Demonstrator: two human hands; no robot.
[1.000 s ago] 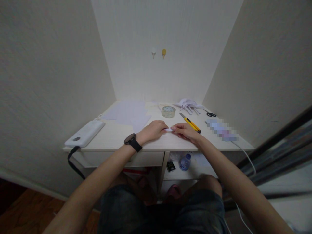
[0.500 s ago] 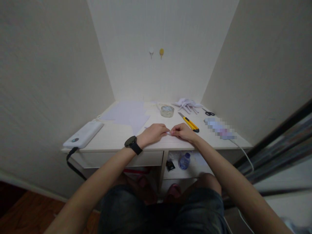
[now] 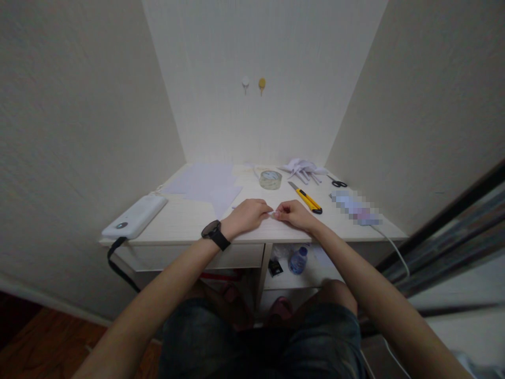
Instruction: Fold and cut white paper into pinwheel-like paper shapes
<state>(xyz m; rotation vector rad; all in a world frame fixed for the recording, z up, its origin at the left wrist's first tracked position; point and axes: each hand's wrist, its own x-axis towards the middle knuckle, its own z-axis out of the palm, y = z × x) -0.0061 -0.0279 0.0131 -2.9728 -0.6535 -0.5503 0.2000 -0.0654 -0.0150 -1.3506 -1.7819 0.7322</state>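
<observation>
White paper, a small folded scrap [image 3: 273,213], sits between the two hands near the front edge of the desk [image 3: 185,221], roughly at its middle. The left hand [image 3: 248,213] and the right hand [image 3: 294,213] meet fingertip to fingertip over it, each with fingers curled and pressed together, pinching an end of the scrap; only a sliver of it shows between the fingertips, low over the desktop. A black watch [image 3: 214,233] sits on the left wrist. Beyond the right hand lies a yellow utility knife [image 3: 305,198], pointing toward the back of the desk, with a roll of clear tape [image 3: 270,179] farther back. Loose paper sheets [image 3: 209,184] lie toward the back left corner, and a white power bank [image 3: 134,216] rests at the left edge.
</observation>
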